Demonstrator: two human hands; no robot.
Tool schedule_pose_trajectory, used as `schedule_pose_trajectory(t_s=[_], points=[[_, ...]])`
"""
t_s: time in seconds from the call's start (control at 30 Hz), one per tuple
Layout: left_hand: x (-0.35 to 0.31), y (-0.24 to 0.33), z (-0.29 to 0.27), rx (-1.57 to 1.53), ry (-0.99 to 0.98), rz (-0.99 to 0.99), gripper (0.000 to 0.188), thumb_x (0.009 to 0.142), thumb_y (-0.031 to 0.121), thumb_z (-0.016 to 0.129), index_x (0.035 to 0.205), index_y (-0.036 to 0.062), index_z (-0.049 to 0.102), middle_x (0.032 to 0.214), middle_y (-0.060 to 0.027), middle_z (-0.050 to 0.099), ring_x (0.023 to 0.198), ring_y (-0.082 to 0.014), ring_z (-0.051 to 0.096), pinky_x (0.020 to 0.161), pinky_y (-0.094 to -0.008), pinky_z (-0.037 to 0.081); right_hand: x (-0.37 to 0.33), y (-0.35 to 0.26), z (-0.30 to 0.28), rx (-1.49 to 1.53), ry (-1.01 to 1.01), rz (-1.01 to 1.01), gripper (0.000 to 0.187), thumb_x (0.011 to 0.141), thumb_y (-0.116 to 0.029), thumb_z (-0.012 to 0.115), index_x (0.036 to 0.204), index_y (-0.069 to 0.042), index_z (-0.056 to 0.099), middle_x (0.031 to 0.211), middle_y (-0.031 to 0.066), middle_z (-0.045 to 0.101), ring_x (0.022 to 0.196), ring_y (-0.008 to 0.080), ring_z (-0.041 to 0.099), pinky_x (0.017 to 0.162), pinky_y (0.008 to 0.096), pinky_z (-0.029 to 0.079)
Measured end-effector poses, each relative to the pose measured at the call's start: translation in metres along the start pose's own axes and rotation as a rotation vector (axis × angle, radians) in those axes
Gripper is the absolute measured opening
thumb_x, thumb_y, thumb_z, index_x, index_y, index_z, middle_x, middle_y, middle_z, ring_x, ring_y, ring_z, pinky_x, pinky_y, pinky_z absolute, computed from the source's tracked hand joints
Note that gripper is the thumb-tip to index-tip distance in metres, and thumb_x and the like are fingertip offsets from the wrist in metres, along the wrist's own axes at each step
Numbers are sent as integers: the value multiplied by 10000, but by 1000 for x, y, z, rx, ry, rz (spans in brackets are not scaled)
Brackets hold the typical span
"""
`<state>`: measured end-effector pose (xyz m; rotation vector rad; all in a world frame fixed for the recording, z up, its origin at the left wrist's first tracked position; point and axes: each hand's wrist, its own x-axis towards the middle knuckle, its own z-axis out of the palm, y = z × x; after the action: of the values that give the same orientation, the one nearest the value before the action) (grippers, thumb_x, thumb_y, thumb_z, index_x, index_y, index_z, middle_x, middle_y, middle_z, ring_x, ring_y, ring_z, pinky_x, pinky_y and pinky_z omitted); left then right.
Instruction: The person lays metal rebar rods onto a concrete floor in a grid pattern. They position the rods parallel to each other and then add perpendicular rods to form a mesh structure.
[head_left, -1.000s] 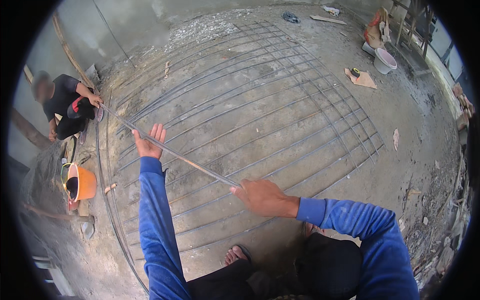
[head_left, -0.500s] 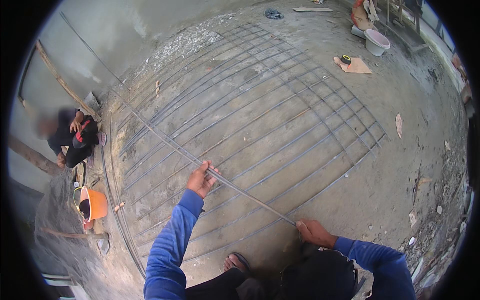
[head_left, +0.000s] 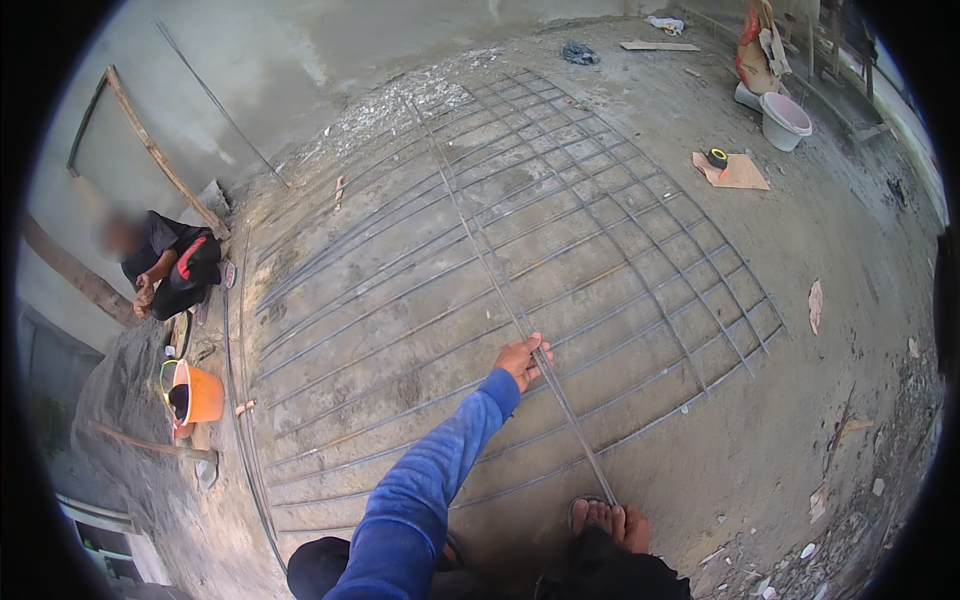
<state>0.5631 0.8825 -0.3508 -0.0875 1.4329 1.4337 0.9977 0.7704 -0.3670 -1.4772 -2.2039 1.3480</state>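
A long steel reinforcing bar (head_left: 480,245), which looks doubled along part of its length, lies slantwise across a grid of steel bars (head_left: 640,230) on the ground. My left hand (head_left: 522,362) is closed around it at mid-picture. At its near end, beside my sandalled foot (head_left: 590,516), my right hand (head_left: 632,528) is down low with its fingers curled at the bar's tip. The right forearm is mostly hidden by my dark-clothed leg. Bars in the grid cross closely on the right and run roughly parallel on the left.
A person (head_left: 170,262) crouches at the left by the wall. Near them are an orange bucket (head_left: 203,392) and a hoe (head_left: 155,444). At the far right stand a pale bucket (head_left: 784,122) and a tape measure (head_left: 717,158) on cardboard. A thin rod (head_left: 220,108) leans on the wall.
The held bar has swung clockwise, its far end moving right. My left hand has shifted right; my right hand has gone down beside my foot. The crouching person's hands have come together.
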Motion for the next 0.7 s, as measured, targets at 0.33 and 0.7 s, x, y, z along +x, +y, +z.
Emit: schedule_pose_trajectory(t_s=[0.33, 0.7], points=[[53, -7, 7, 0, 38, 1, 307, 1011, 312, 656, 1118, 24, 638, 1002, -94, 705, 898, -244, 704, 758, -410, 621, 35, -16, -19, 103, 38, 21, 362, 1018, -293, 589, 797, -16, 514, 609, 181, 569, 541, 328, 595, 527, 467, 448], [84, 22, 29, -26, 82, -18, 343, 976, 326, 711, 1165, 50, 635, 1084, -71, 696, 965, -231, 681, 758, -393, 577, 80, -52, -29, 83, 7, -34, 343, 976, -325, 651, 854, -13, 575, 633, 197, 611, 564, 384, 635, 539, 454, 471]])
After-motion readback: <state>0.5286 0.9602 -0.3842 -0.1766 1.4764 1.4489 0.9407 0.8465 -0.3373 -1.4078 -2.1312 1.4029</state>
